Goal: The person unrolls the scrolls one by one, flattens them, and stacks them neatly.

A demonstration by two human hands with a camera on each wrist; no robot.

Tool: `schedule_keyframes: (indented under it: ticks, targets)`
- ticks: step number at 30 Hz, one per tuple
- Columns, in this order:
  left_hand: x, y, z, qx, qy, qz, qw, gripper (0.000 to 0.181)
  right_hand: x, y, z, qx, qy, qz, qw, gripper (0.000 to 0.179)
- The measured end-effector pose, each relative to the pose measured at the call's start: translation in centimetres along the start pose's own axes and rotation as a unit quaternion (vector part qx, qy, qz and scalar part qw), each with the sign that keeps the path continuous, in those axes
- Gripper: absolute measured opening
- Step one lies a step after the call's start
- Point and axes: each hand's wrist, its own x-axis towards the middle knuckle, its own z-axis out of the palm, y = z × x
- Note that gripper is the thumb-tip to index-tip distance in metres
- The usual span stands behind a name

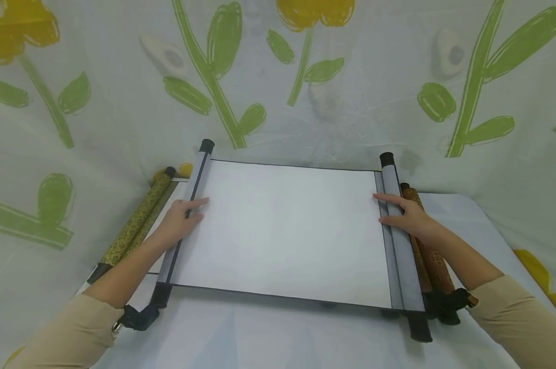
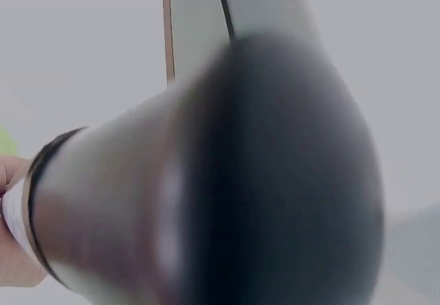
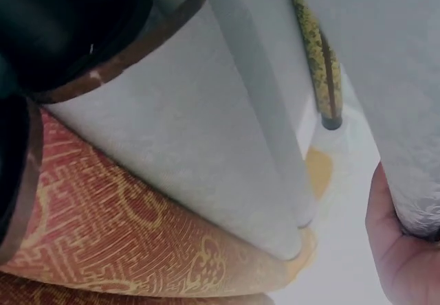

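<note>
A hanging scroll [image 1: 282,230] with a blank white face lies spread between two grey rollers capped in black. My left hand [image 1: 178,223] grips the left roller [image 1: 169,264], thumb and forefinger reaching over onto the white sheet. On the other side, my right hand [image 1: 411,220] holds the right roller [image 1: 409,277], its fingertips at the sheet's grey border. The left wrist view is largely filled by a blurred black roller end [image 2: 289,174], with part of the hand at the left edge. In the right wrist view, fingers [image 3: 399,250] curl round a silvery roll.
Beneath and left of the open scroll lies a green-gold patterned scroll [image 1: 137,220]. Red-brown brocade rolls [image 1: 436,266] lie beside the right roller. All rest on a pale table [image 1: 278,338], backed by a curtain [image 1: 374,102] printed with yellow flowers and green leaves.
</note>
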Motion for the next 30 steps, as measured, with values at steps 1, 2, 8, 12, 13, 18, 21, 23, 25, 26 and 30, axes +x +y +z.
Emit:
schedule_keyframes:
  ticks: [1, 2, 8, 12, 13, 18, 21, 23, 25, 26, 30]
  targets:
    - [0.0, -0.1, -0.1, -0.001, -0.002, 0.002, 1.0000, 0.045, -0.1, 0.1, -0.1, 0.007, 0.000, 0.003, 1.0000, 0.069]
    - [0.0, -0.2, -0.2, -0.002, -0.002, 0.004, 1.0000, 0.045, -0.2, 0.1, -0.1, 0.013, 0.001, 0.004, 0.9999, 0.069]
    - [0.1, -0.9, -0.7, 0.000, 0.004, 0.034, 0.9994, 0.043, -0.3, 0.6, -0.5, 0.020, 0.006, 0.002, 0.9998, 0.074]
    - [0.0, -0.9, -0.8, 0.005, 0.012, 0.044, 0.9990, 0.045, -0.2, 0.8, -0.8, 0.010, 0.012, 0.003, 0.9999, 0.077]
    - [0.0, -1.0, -0.8, 0.006, 0.012, 0.041, 0.9991, 0.044, -0.2, 0.9, -0.9, 0.005, 0.012, 0.003, 0.9999, 0.077]
    - [0.1, -1.5, -1.2, 0.002, 0.005, 0.025, 0.9997, 0.051, 0.0, 1.0, -1.3, -0.015, 0.009, 0.001, 0.9999, 0.080]
    - [0.3, -2.2, -1.8, 0.007, -0.012, 0.022, 0.9997, 0.063, 0.2, 0.9, -1.4, -0.020, 0.005, 0.001, 0.9998, 0.080]
    - [0.5, -2.7, -2.3, 0.013, -0.026, 0.025, 0.9992, 0.068, 0.4, 0.7, -1.4, -0.021, 0.002, 0.001, 0.9998, 0.080]
    - [0.7, -3.2, -3.0, 0.010, -0.042, 0.028, 0.9987, 0.071, 0.6, 0.3, -1.4, -0.017, -0.003, 0.000, 0.9998, 0.079]
    - [0.8, -3.4, -3.3, 0.010, -0.045, 0.029, 0.9985, 0.071, 0.8, 0.1, -1.3, -0.015, -0.005, -0.002, 0.9999, 0.078]
    - [1.2, -4.2, -4.5, -0.009, -0.045, 0.039, 0.9982, 0.069, 1.6, -0.9, -1.0, -0.006, -0.009, -0.004, 0.9999, 0.076]
